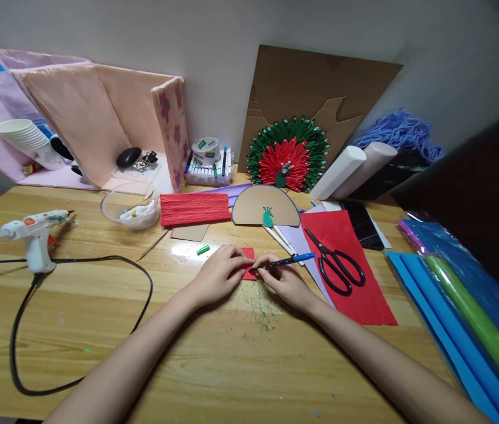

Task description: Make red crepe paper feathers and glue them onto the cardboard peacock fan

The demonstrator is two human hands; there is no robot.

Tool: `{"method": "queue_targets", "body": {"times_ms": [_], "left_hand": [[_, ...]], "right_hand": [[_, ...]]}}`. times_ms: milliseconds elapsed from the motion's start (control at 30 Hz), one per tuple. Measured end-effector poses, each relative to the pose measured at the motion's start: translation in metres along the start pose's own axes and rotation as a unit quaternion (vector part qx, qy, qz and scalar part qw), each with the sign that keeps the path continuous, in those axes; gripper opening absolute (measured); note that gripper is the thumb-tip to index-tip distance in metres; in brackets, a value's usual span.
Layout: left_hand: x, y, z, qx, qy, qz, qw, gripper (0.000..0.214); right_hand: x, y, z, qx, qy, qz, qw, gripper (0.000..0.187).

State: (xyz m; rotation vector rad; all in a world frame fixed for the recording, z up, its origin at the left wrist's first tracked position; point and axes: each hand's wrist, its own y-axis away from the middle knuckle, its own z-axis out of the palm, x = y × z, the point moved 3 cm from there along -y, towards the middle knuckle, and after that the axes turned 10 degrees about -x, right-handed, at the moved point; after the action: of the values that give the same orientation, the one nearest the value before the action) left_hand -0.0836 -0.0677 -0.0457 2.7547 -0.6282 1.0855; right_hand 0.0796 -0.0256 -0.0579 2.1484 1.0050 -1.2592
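Note:
A small red paper piece (248, 272) lies on the table between my hands. My left hand (219, 275) is closed, its fingers bent and pressing the paper's left side down. A pen (291, 259) with a blue end is gripped in my right hand (282, 281), its tip down at the paper's right edge. Just beyond my left hand is a green cap (203, 249). Black-handled scissors (336, 265) rest on a larger red sheet (364, 300) to the right. Behind my hands lies a cardboard half-circle (249, 206) with a green peacock shape (268, 217).
A hot glue gun (37, 238) stands at left with its black cable (13, 347) looping over the table. Folded red crepe paper (194, 209), a clear bowl (130, 206) and a marker box (209, 172) sit behind. A red-green paper fan (287, 156) leans on cardboard (293, 76). Blue sheets (435, 318) lie right.

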Motion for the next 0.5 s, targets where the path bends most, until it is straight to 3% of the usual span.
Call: {"method": "queue_targets", "body": {"times_ms": [500], "left_hand": [[-0.0004, 0.0002, 0.0007, -0.004, -0.011, 0.003, 1.0, 0.028]], "right_hand": [[0.0005, -0.0011, -0.0001, 0.009, -0.013, -0.012, 1.0, 0.013]]}}
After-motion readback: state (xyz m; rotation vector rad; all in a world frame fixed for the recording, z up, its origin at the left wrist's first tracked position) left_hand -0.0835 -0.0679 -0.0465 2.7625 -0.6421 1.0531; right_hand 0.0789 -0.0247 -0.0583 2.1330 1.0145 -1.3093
